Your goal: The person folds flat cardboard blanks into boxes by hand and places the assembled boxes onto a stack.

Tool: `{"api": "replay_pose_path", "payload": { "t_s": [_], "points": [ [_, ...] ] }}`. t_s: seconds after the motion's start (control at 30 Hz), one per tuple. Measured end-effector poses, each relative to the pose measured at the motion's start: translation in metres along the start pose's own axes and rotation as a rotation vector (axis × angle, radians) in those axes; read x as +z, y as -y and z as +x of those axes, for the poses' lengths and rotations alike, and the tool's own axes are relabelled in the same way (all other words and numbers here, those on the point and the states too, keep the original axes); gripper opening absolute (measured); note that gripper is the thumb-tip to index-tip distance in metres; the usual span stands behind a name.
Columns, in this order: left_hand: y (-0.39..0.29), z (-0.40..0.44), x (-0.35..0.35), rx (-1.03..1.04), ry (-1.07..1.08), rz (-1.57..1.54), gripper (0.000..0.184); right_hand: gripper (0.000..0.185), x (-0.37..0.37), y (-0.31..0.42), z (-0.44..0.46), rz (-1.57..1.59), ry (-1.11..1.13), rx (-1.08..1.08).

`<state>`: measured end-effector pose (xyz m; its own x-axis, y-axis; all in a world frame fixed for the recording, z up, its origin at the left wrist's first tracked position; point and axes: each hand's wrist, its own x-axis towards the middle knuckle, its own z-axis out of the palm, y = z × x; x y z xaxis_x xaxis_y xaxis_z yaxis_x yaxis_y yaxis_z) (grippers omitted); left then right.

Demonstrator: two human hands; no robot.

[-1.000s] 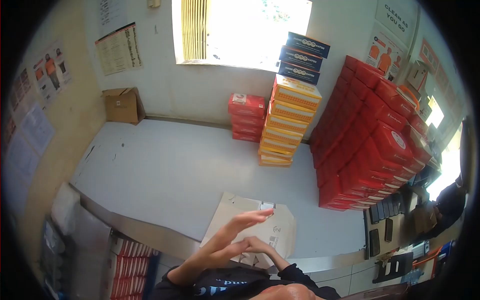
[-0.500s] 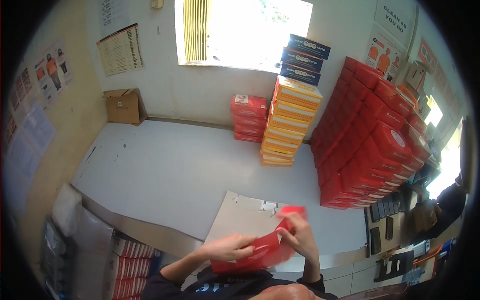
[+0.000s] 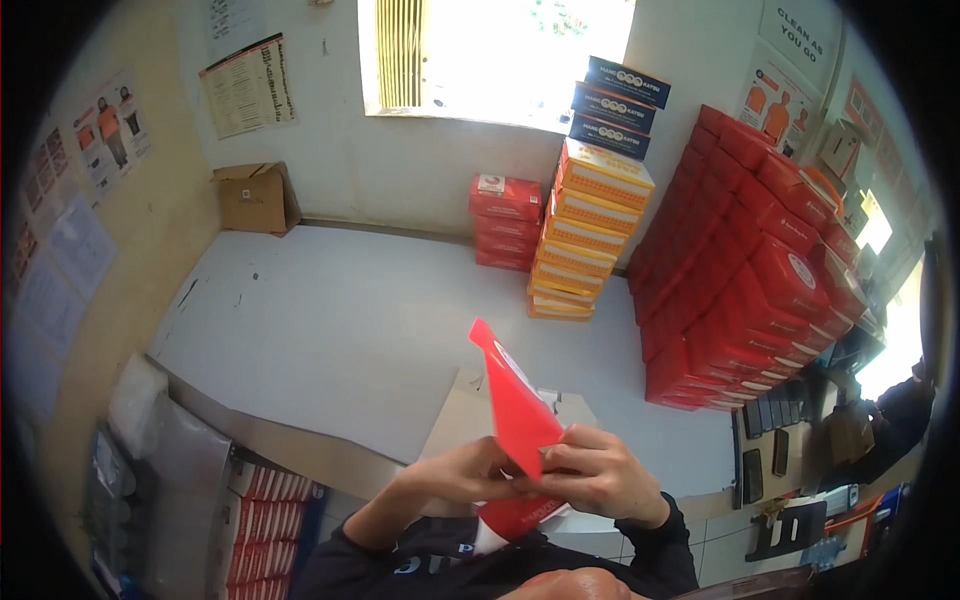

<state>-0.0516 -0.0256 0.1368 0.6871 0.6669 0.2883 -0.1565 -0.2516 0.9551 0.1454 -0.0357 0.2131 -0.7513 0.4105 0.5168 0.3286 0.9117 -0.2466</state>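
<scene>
Grey-white tabletop (image 3: 330,300), biggest thing in view, runs across the middle under a bright window (image 3: 500,60). Big stack of red cartons (image 3: 730,270) on its right side, several rows deep, leaning look from the lens. Next, tall stack of yellow-and-white cartons (image 3: 590,225) near the back wall, three navy cartons (image 3: 615,105) on top, printing on their sides. Flat cardboard sheet (image 3: 450,415) at the near table edge, partly hidden behind the hands. Red folding carton (image 3: 520,410) held up in front of the person, over the near edge and sheet, narrow end pointing up, pale round mark on one face; lower part close to the dark shirt (image 3: 430,560), fold state partly hidden. Brown cardboard box (image 3: 255,200) in the far left corner, flaps up. Short red carton pile (image 3: 505,225) just left of the yellow-and-white stack. Co-worker (image 3: 905,425) in dark clothing at far right, near a small brown box (image 3: 850,435). Right hand (image 3: 600,475) narrow, fingers bent, gripping the red folding carton at its right side. Left hand (image 3: 460,472) also narrow, on the carton's left side, fingertips partly hidden behind it, both hands close together
</scene>
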Motion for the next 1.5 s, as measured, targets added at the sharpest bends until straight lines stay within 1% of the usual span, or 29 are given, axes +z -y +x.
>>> {"api": "replay_pose_path", "payload": {
  "t_s": [0.1,0.17,0.2,0.23,0.3,0.37,0.4,0.47,0.5,0.57,0.6,0.63,0.7,0.83,0.9,0.93,0.97,1.03,1.07,1.1,1.2,1.23,1.27,1.3,1.33,1.37,1.4,1.43,1.5],
  "points": [
    [-0.001,0.000,0.000,0.002,0.000,0.046,0.030,0.018,0.000,0.000,-0.001,-0.047,-0.145,-0.035],
    [-0.016,0.008,0.004,-0.161,-0.459,-0.356,0.031,0.017,0.000,0.006,-0.016,-0.172,-0.445,0.198],
    [-0.012,0.012,0.001,-0.103,-0.584,-0.456,0.030,0.020,0.004,0.005,-0.019,-0.009,-0.436,0.109],
    [-0.013,0.013,0.004,-0.095,-0.587,-0.458,0.030,0.018,0.013,0.009,-0.015,0.077,-0.390,0.029],
    [-0.019,0.014,0.012,-0.003,-0.748,-0.660,0.032,0.026,0.018,-0.011,-0.019,-0.029,-0.221,-0.097],
    [-0.010,0.012,0.017,0.026,-0.774,-0.576,0.035,0.016,0.022,-0.029,-0.032,-0.061,-0.528,0.006],
    [-0.009,0.012,0.018,0.150,-0.816,-0.335,0.034,0.014,0.011,-0.024,-0.028,-0.006,-0.731,0.157],
    [0.004,0.015,0.026,0.355,-0.896,0.152,0.040,0.015,0.012,-0.028,-0.025,0.175,-0.854,0.354],
    [0.006,0.009,0.026,0.313,-0.836,0.264,0.040,0.015,0.024,-0.023,-0.015,0.258,-0.881,0.413],
    [-0.004,0.003,0.019,0.234,-0.700,0.414,0.041,0.017,0.051,-0.009,0.002,-0.083,-0.708,0.363],
    [-0.012,-0.002,0.011,0.196,-0.638,0.415,0.042,0.019,0.050,0.001,0.000,-0.072,-0.566,0.395],
    [-0.019,-0.009,0.005,0.179,-0.575,0.430,0.042,0.020,0.053,-0.004,-0.006,-0.021,-0.539,0.315],
    [-0.025,-0.015,0.002,0.201,-0.455,0.485,0.043,0.021,0.053,-0.003,-0.012,-0.042,-0.509,0.342],
    [-0.015,-0.006,0.010,0.174,-0.455,0.700,0.044,0.021,0.051,-0.014,-0.008,-0.083,-0.665,0.352],
    [-0.005,-0.007,0.011,0.158,-0.454,0.813,0.045,0.032,0.049,-0.023,-0.001,0.049,-0.534,0.245],
    [-0.001,-0.006,0.012,0.155,-0.446,0.866,0.046,0.045,0.056,-0.028,-0.006,0.220,-0.507,0.286],
    [0.002,-0.007,0.012,0.149,-0.429,0.925,0.046,0.045,0.059,-0.030,-0.008,0.214,-0.512,0.280],
    [0.006,-0.011,0.011,0.146,-0.358,1.061,0.047,0.045,0.067,-0.034,-0.012,0.162,-0.441,0.466],
    [0.005,-0.013,0.009,0.154,-0.305,1.133,0.047,0.042,0.076,-0.046,-0.024,0.006,-0.390,0.582],
    [0.005,-0.017,0.004,0.157,-0.249,1.228,0.048,0.037,0.083,-0.063,-0.039,0.124,-0.458,0.696],
    [0.014,-0.031,-0.010,0.211,-0.115,1.462,0.049,0.032,0.060,-0.102,-0.080,0.375,-0.516,0.715],
    [0.025,-0.037,-0.014,0.209,-0.096,1.438,0.049,0.035,0.061,-0.112,-0.093,0.548,-0.436,0.888],
    [0.040,-0.047,-0.011,0.173,-0.094,1.349,0.044,0.039,0.068,-0.120,-0.104,0.725,-0.352,1.060],
    [0.049,-0.052,-0.008,0.136,-0.092,1.252,0.039,0.039,0.085,-0.130,-0.119,0.732,-0.359,1.066],
    [0.037,-0.049,0.002,0.144,-0.114,1.260,0.019,0.046,0.107,-0.141,-0.136,0.724,-0.280,1.169],
    [0.032,-0.050,0.006,0.142,-0.107,1.251,0.019,0.054,0.117,-0.145,-0.147,0.710,-0.198,1.269],
    [0.030,-0.047,0.009,0.154,-0.149,1.243,0.011,0.054,0.114,-0.124,-0.127,0.717,-0.476,1.403],
    [0.029,-0.041,0.012,0.171,-0.204,1.237,0.007,0.054,0.112,-0.112,-0.114,0.699,-0.471,1.394],
    [0.018,-0.031,0.012,-0.013,-0.208,1.068,0.014,0.045,0.119,-0.080,-0.104,0.666,-0.287,0.763]
  ]
}}
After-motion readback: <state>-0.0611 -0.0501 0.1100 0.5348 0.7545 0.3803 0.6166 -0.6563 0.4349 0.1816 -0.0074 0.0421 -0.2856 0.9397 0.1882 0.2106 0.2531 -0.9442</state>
